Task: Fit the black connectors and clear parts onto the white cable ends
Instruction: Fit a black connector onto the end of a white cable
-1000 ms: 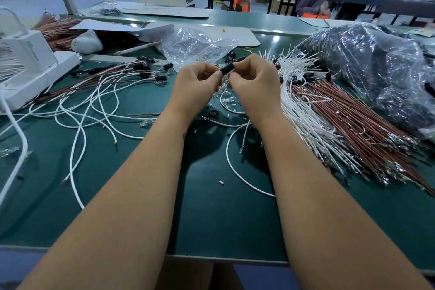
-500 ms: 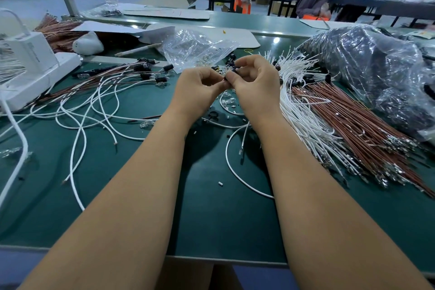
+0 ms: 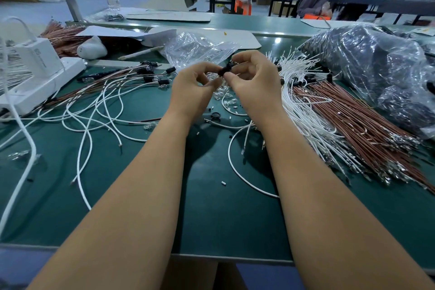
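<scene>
A small black connector (image 3: 225,70) sits between the fingertips of both hands, held above the green table (image 3: 211,207). My left hand (image 3: 191,88) and my right hand (image 3: 253,82) both pinch it with curled fingers. A white cable (image 3: 231,155) loops down from under my right hand onto the mat. Small clear parts (image 3: 223,97) lie in a little heap just below the hands. Whether the cable end sits inside the connector is hidden by my fingers.
A bundle of white cables (image 3: 303,110) and brown cables (image 3: 353,129) lies at the right, beside a big plastic bag (image 3: 376,66). Finished cables with black ends (image 3: 150,73) spread at the left near a white power strip (image 3: 40,77). A clear bag (image 3: 197,49) lies behind the hands.
My hands have parted slightly and the fingers have shifted on the black connector, which now shows more clearly between the fingertips. Both forearms stay in the same place.
</scene>
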`<state>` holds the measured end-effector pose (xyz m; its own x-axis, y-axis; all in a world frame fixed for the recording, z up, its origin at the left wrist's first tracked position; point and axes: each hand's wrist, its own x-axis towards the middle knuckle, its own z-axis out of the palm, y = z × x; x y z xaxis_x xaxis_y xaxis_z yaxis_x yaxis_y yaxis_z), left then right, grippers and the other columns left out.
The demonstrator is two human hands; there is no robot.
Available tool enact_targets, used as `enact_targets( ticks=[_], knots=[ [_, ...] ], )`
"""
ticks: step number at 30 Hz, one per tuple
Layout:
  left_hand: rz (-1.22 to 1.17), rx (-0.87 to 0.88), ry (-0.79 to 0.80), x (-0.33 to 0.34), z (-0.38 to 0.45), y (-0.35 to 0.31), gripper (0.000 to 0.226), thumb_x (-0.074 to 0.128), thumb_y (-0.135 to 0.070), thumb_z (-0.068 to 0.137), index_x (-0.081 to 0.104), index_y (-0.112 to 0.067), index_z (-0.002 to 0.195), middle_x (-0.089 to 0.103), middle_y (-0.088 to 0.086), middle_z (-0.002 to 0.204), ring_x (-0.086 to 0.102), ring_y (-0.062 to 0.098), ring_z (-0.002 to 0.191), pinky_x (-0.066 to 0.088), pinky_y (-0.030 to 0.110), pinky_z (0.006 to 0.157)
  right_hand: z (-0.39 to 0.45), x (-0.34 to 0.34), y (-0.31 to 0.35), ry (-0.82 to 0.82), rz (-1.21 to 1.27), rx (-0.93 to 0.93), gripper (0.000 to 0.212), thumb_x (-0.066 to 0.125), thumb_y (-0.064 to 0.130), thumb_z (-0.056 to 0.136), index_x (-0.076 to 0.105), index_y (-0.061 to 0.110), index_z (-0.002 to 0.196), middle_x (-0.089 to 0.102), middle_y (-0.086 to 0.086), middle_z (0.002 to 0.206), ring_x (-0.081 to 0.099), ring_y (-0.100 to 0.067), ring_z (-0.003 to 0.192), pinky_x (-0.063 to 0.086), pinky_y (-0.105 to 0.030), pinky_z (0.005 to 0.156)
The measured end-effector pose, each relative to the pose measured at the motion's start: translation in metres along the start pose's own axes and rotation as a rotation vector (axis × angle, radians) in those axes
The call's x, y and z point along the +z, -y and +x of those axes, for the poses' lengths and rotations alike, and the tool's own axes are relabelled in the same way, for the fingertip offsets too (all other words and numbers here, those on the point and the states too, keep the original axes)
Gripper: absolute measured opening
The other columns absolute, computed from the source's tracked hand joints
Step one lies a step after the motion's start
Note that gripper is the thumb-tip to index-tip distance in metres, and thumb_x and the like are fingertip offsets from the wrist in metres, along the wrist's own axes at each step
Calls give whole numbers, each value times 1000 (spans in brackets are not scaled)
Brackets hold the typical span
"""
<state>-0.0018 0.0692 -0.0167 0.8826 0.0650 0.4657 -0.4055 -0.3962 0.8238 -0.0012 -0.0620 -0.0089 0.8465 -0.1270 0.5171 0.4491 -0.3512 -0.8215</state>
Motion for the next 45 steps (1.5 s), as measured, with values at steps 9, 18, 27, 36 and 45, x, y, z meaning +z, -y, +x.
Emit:
enact_targets(
  ticks=[9, 18, 27, 36, 45],
  knots=[
    [-278, -75, -15, 0, 8, 3, 21, 63, -10, 91, 69, -30, 88, 69, -10, 91, 60, 10, 89, 45, 22, 91, -3, 0, -6, 368, -734, -37, 25, 54, 7, 82, 74, 13, 96, 69, -5, 97, 61, -24, 94, 51, -31, 82],
    [-552, -67, 114, -2, 8, -3, 31, 45, 8, 91, 60, -17, 80, 63, -2, 86, 56, 8, 90, 44, 15, 91, -3, 0, -4, 279, -685, -69, 26, 50, 5, 87, 71, 10, 102, 66, -9, 106, 58, -25, 102, 47, -31, 86],
    [-650, -147, 137, -6, 11, 2, 27, 41, 3, 94, 61, -12, 83, 61, 5, 75, 60, 19, 81, 48, 31, 94, 4, -1, -1, 42, -186, 98, 21, 41, 11, 101, 62, 9, 99, 57, -1, 82, 52, -16, 73, 41, -28, 64],
    [-53, -197, 58, 6, 7, 3, 31, 46, -12, 91, 62, -22, 66, 51, 7, 69, 41, 12, 62, 32, 25, 58, 4, -2, -1, 7, 402, 303, 14, 51, 12, 99, 58, 12, 87, 59, -1, 70, 56, -9, 58, 50, -21, 57],
    [18, -186, 73, 9, 5, 2, 27, 46, -16, 90, 59, -22, 67, 52, 4, 72, 43, 13, 65, 34, 28, 62, 1, -2, -3, 39, 290, 285, 14, 60, 15, 95, 64, 14, 81, 57, 3, 63, 52, -7, 55, 49, -22, 58]
  ],
)
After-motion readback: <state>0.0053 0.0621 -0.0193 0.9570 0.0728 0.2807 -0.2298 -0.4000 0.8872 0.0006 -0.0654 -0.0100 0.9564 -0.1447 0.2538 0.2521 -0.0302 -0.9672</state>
